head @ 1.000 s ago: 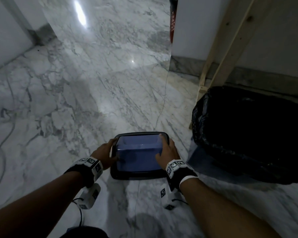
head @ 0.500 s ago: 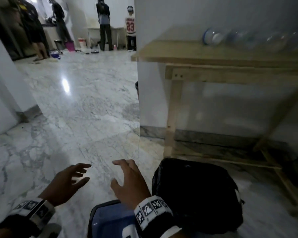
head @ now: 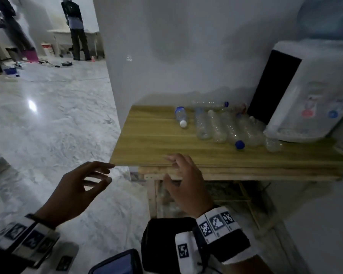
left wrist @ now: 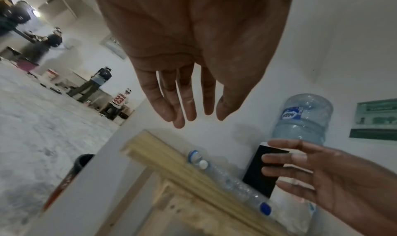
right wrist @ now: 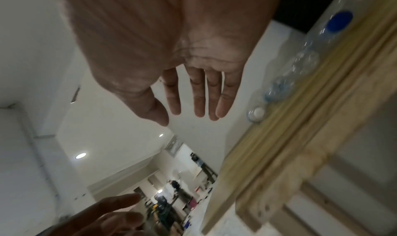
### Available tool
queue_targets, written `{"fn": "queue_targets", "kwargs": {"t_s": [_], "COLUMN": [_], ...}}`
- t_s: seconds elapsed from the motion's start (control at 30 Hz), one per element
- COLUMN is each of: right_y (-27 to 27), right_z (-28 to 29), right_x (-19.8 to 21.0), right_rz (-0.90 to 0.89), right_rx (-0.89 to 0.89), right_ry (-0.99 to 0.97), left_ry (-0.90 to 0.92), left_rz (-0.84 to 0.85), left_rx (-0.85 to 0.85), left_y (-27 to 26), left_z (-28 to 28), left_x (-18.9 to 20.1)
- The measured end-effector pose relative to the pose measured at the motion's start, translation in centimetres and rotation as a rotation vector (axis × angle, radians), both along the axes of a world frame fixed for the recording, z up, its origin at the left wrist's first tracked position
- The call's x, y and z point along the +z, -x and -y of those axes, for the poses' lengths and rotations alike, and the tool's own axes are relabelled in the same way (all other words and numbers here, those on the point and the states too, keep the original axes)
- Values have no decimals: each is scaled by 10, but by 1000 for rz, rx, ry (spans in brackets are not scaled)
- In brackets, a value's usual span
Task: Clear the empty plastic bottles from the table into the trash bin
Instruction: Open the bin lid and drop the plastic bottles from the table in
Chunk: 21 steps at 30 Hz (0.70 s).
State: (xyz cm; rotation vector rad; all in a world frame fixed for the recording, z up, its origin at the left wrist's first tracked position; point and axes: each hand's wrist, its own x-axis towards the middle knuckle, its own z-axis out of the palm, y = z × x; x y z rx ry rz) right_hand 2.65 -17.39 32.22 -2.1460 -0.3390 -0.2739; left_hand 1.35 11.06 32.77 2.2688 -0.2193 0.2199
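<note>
Several clear empty plastic bottles (head: 224,127) lie side by side on the wooden table (head: 154,147), toward its back right; one with a white cap (head: 181,116) lies apart on the left. My right hand (head: 183,178) hangs open at the table's front edge, holding nothing. My left hand (head: 87,182) is open in the air, left of the table's corner, fingers spread. The black-lined trash bin (head: 162,240) shows below my right wrist. The bottles (left wrist: 232,182) appear in the left wrist view, and the bottles (right wrist: 300,64) in the right wrist view.
A white water dispenser (head: 309,91) with a large blue jug (left wrist: 303,119) stands on the table's right end. A blue bin lid (head: 117,264) lies on the marble floor beside the bin. People (head: 75,28) stand far back left. A white wall (head: 186,46) backs the table.
Both hands let go of the blue lid on the floor and rose toward the table. The view lifted from the floor and bin up to the tabletop and bottles.
</note>
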Motion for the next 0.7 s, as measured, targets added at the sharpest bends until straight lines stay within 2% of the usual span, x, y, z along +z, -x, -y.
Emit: {"fn": "queue_targets", "kwargs": {"t_s": [0.13, 0.27, 0.43, 0.7], "right_y": [-10, -7, -34, -155], "right_z": [58, 112, 164, 203], "right_x": [40, 52, 45, 15], "right_rz": [-77, -176, -263, -198], "right_rx": [-160, -318, -425, -449], "right_ry": [3, 45, 87, 201], "left_ry": [33, -25, -91, -114], "left_rz": [-61, -182, -262, -301], "left_rx": [-104, -197, -194, -37], "left_y": [-35, -68, -120, -216], "left_z": [56, 114, 193, 292], "left_x": [44, 55, 50, 19]}}
